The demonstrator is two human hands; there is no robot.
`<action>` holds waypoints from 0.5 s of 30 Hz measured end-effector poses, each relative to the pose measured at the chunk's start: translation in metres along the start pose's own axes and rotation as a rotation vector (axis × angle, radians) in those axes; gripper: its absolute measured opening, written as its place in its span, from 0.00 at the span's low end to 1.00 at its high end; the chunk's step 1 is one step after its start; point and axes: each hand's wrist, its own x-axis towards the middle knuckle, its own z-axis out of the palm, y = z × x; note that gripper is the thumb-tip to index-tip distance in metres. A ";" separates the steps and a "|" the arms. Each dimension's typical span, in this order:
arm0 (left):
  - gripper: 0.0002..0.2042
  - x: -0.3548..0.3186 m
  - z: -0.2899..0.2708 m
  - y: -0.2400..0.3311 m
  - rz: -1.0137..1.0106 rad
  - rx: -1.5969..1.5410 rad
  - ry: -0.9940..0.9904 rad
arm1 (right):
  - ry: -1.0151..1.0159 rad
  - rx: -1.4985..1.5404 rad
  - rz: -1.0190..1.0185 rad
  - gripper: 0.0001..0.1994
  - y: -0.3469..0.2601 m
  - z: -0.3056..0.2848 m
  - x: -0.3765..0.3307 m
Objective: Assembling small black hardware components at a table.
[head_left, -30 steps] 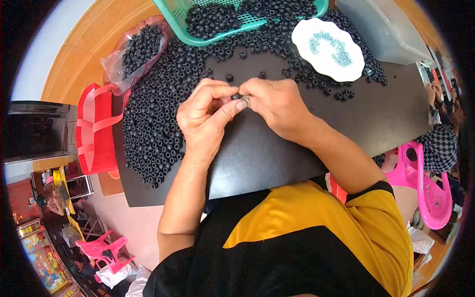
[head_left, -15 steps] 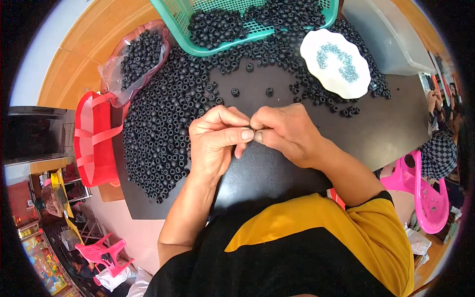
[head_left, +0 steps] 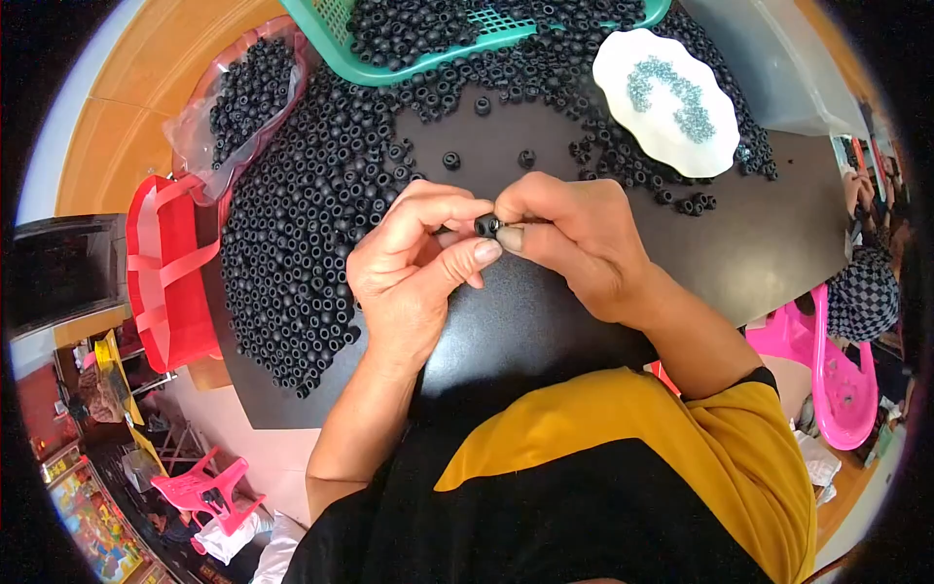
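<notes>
black ring [head_left: 486, 225] pinched btwn both hands [head_left: 506, 243], hole facing camera

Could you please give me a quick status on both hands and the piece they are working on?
Left hand and right hand both pinching one small black ring above the dark table. Heap of black rings at left. Nothing in the way.

Rings [head_left: 292, 243] heap on your table's [head_left: 778, 253] left | basket [head_left: 389, 58] behind them | plate [head_left: 623, 68] back right | bag [head_left: 243, 97] far left.
</notes>
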 end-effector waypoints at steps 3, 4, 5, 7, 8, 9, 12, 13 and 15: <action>0.13 -0.002 0.002 0.001 -0.008 -0.036 0.007 | 0.025 0.014 -0.045 0.07 0.000 0.000 -0.001; 0.13 -0.002 0.003 0.003 -0.009 -0.036 0.005 | -0.007 0.052 -0.017 0.07 -0.001 -0.002 0.000; 0.13 -0.001 0.005 0.005 0.032 0.014 0.007 | -0.039 0.090 0.011 0.08 -0.001 -0.004 0.000; 0.13 0.000 0.004 0.006 0.074 0.065 0.007 | -0.032 0.102 0.017 0.08 -0.001 -0.002 0.000; 0.13 0.001 0.000 0.006 0.125 0.149 -0.029 | -0.027 0.114 0.024 0.08 -0.001 -0.002 0.000; 0.13 0.002 -0.002 0.006 0.176 0.233 -0.065 | -0.026 0.115 0.023 0.08 -0.001 -0.002 0.000; 0.13 -0.002 -0.002 0.009 0.084 0.146 -0.043 | -0.040 0.107 -0.007 0.08 0.002 -0.001 -0.001; 0.13 -0.003 -0.001 0.009 0.085 0.148 -0.043 | -0.046 0.105 -0.017 0.09 0.002 -0.001 -0.002; 0.13 -0.005 0.000 0.005 0.051 0.049 0.000 | -0.052 0.105 -0.028 0.09 -0.001 -0.001 -0.002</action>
